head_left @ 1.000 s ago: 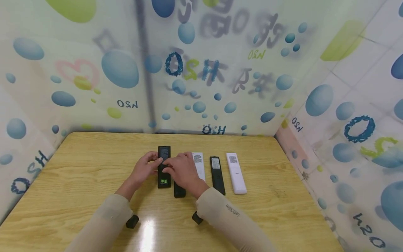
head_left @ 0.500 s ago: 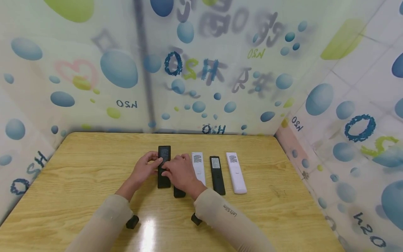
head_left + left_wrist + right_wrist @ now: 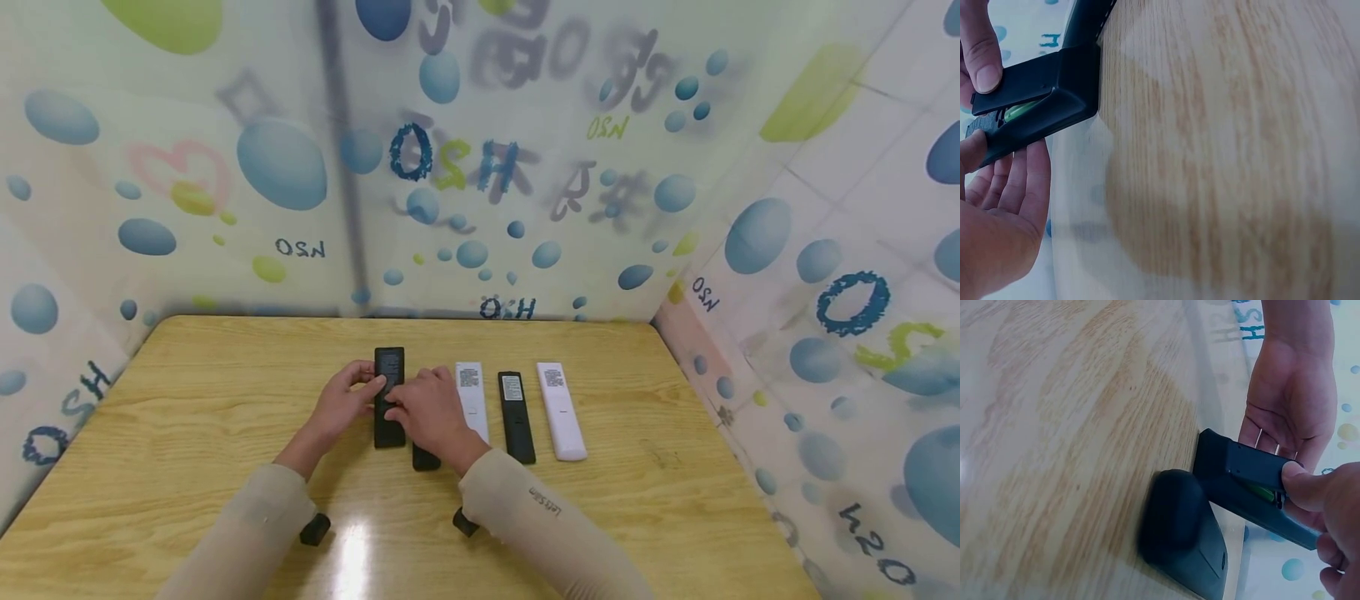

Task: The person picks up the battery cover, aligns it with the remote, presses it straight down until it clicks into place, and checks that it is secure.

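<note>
A black remote control [image 3: 389, 362] lies back side up on the table. My left hand [image 3: 342, 404] grips its left side, the thumb on top and the fingers beneath its edge. My right hand [image 3: 435, 412] pinches the battery cover [image 3: 1257, 464] over the compartment at the remote's near end. The cover's near end meets the remote, while its far end is tilted up. Through the gap a green battery [image 3: 1020, 110] shows in both wrist views. Beside it lies a second black remote [image 3: 426, 458], partly hidden under my right hand.
To the right, in a row, lie a white remote [image 3: 474, 408], a slim black remote [image 3: 517, 429] and another white remote [image 3: 562, 417], all label side up. The wooden table [image 3: 225, 375] ends at a patterned curtain-like wall [image 3: 480, 208] behind and at the right.
One second ago the green batteries lay exposed in the head view. The cover in my right hand has come over them and hides them there. My left hand has stayed in place.
</note>
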`<state>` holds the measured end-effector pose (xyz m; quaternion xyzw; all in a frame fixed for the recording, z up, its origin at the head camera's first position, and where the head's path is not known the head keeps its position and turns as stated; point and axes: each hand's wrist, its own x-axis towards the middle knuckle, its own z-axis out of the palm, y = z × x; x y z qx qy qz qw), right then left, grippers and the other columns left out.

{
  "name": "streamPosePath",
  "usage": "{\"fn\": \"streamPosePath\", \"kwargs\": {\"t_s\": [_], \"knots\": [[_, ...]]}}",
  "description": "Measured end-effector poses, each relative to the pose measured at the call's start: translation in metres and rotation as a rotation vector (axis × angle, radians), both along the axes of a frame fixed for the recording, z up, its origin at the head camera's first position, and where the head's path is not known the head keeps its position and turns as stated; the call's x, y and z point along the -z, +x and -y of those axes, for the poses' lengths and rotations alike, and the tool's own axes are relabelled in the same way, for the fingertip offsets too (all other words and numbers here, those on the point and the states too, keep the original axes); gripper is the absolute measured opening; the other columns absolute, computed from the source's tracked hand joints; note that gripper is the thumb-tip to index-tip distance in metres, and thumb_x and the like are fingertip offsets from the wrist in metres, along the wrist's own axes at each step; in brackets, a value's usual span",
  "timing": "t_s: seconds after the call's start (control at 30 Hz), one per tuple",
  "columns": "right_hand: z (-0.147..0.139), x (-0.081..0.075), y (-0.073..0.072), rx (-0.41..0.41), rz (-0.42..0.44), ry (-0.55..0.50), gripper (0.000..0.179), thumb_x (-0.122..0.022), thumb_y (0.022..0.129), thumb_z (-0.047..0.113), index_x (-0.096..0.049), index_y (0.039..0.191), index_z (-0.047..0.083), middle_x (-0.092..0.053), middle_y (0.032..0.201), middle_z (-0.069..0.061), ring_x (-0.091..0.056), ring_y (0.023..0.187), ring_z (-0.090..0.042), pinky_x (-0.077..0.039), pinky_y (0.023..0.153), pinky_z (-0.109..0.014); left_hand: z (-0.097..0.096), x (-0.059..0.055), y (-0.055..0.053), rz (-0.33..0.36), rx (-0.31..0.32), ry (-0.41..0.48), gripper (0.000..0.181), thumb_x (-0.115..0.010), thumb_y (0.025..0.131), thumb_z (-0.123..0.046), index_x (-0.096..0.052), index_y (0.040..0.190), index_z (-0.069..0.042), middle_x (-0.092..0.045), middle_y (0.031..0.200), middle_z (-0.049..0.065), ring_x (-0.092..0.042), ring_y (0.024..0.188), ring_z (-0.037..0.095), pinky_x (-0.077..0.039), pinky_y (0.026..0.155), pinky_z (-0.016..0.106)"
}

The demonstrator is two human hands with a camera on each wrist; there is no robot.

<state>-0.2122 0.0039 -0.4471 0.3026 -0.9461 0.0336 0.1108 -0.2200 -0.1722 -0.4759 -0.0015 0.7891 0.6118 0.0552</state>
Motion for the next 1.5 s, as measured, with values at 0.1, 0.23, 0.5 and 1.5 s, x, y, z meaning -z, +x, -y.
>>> {"fn": "streamPosePath", "kwargs": {"t_s": [0.1, 0.23, 0.5, 1.5], "knots": [[0.001, 0.001, 0.000, 0.012, 0.005, -0.003, 0.028, -0.064, 0.088, 0.050, -0.070, 0.111, 0.036, -0.072, 0.089, 0.020, -0.051, 0.078, -0.007, -0.039, 0.085, -0.030, 0.000, 0.001, 0.000, -0.001, -0.006, 0.007, 0.040, -0.053, 0.101, -0.033, -0.049, 0.128, -0.005, -0.051, 0.117, 0.013, -0.061, 0.089, 0.011, -0.059, 0.076, 0.036], [0.002, 0.001, 0.000, 0.020, 0.008, -0.013, 0.024, -0.064, 0.088, 0.050, -0.066, 0.106, 0.035, -0.069, 0.084, 0.020, -0.051, 0.078, -0.007, -0.039, 0.088, -0.030, 0.000, 0.001, 0.000, 0.001, -0.001, 0.007, 0.039, -0.053, 0.101, -0.033, -0.050, 0.128, -0.005, -0.051, 0.117, 0.013, -0.062, 0.089, 0.011, -0.059, 0.075, 0.033], [0.002, 0.005, 0.001, 0.031, -0.016, -0.005, 0.025, -0.064, 0.088, 0.050, -0.065, 0.106, 0.033, -0.068, 0.100, 0.017, -0.058, 0.091, -0.008, -0.040, 0.089, -0.031, 0.001, 0.003, -0.001, 0.008, 0.005, 0.007, 0.039, -0.053, 0.101, -0.030, -0.049, 0.130, -0.004, -0.051, 0.120, 0.017, -0.061, 0.092, 0.014, -0.059, 0.077, 0.036], [0.002, 0.002, -0.003, 0.213, 0.126, 0.159, 0.056, -0.040, 0.095, 0.066, -0.065, 0.119, 0.022, -0.066, 0.113, 0.003, -0.055, 0.104, -0.019, -0.040, 0.095, -0.039, 0.003, 0.002, 0.003, -0.012, 0.007, -0.008, 0.044, -0.054, 0.100, -0.032, -0.047, 0.134, -0.005, -0.049, 0.125, 0.019, -0.058, 0.100, 0.020, -0.058, 0.078, 0.038]]}}
